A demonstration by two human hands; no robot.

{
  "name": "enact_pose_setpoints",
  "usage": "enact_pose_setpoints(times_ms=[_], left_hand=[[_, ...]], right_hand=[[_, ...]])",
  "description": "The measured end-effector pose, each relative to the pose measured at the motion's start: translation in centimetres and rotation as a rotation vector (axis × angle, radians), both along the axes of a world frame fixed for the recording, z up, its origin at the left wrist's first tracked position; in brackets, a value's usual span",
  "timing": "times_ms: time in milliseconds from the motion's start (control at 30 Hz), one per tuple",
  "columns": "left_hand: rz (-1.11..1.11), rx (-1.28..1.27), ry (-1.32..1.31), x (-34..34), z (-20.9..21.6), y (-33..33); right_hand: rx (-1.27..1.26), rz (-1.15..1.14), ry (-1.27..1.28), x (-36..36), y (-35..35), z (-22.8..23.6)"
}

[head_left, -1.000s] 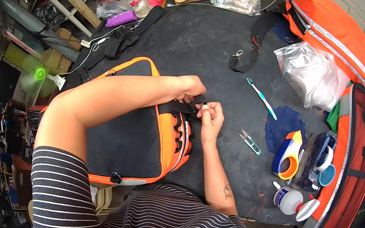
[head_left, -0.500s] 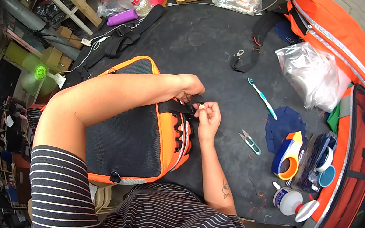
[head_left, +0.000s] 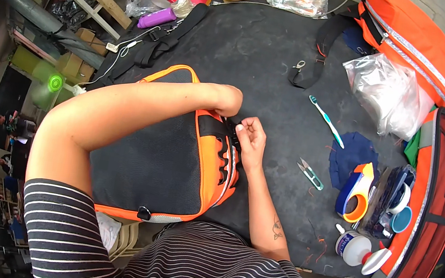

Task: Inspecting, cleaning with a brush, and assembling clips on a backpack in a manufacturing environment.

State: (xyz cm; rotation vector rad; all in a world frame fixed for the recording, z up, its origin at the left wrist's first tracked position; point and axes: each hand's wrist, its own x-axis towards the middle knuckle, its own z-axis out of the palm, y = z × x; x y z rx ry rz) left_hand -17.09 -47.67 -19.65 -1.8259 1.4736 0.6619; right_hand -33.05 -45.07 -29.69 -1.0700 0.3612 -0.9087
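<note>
An orange-trimmed bag with a black mesh panel lies on the black table in front of me. My left arm reaches across it, and my left hand is bent down at the bag's far right corner, its fingers hidden behind the wrist and the bag. Close beside it, my right hand has thumb and fingers closed on a black strap at the bag's side. Below the hands, black elastic loops run along the orange side pocket.
Right of my hands lie a toothbrush, thread snips, a navy fabric piece, a tape dispenser and a white bottle. Orange bags and clear plastic line the right edge. Black straps lie far left.
My left hand has bent further down at the bag's corner, taking its fingers out of sight. My right hand has shifted slightly and stays at the strap. The whole view has shifted a little.
</note>
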Motion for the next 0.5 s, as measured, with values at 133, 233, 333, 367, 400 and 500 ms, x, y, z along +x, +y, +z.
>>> enact_pose_setpoints(times_ms=[133, 233, 333, 367, 400, 500], left_hand=[[-0.116, 0.045, -0.077, -1.2, 1.0, -0.3], [-0.228, 0.138, -0.149, -2.8, 2.7, -0.3], [-0.109, 0.097, -0.154, -3.8, 4.0, -0.1], [-0.104, 0.094, -0.155, -3.9, 4.2, 0.0], [-0.099, 0.087, -0.155, -3.9, 4.3, 0.0], [-0.134, 0.079, -0.169, -4.0, 4.3, 0.0]], right_hand=[[-0.032, -0.008, 0.122, -0.2, 0.2, 0.0], [-0.086, -0.027, 0.137, -0.4, 0.3, 0.3], [-0.126, -0.051, 0.218, -0.5, 0.4, 0.8], [-0.134, -0.055, 0.227, -0.5, 0.4, 0.9], [-0.145, -0.059, 0.228, -0.5, 0.4, 1.0], [-0.177, -0.081, 0.202, -0.5, 0.4, 1.1]])
